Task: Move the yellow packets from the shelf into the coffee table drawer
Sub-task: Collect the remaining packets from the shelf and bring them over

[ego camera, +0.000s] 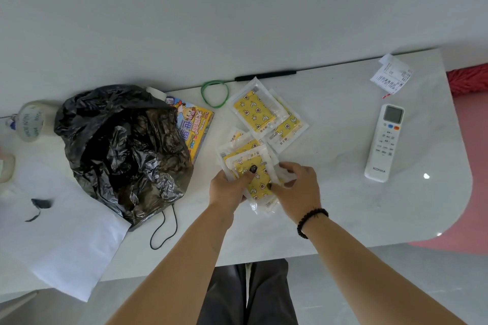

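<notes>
On the white marble-look tabletop the yellow packets lie in two groups. The far group shows two clear-wrapped packets with a yellow star-and-moon print, overlapped and tilted, with a possible third edge beneath that cannot be counted for certain. The near stack holds at least three packets fanned one over another; the exact number is hidden by the hands. Both hands are on this near stack. The left hand comes in from below with the forearm angled up and to the right, its thumb with a dark-painted nail pressed on top of the uppermost packet and its fingers tucked under the stack's left edge, so it pinches the stack. The right hand, wearing one dark beaded bracelet at the wrist, curls over the stack's right edge, thumb on the yellow face and fingers closed around the clear wrapper border, also gripping the stack. Elsewhere on the table there are one crumpled black plastic bag, one colourful cartoon-printed box partly under that bag, one green rubber band, one white remote control, one printed receipt, one roll of tape at the left, one thin black cord loop, and one white sheet overhanging the near edge.
</notes>
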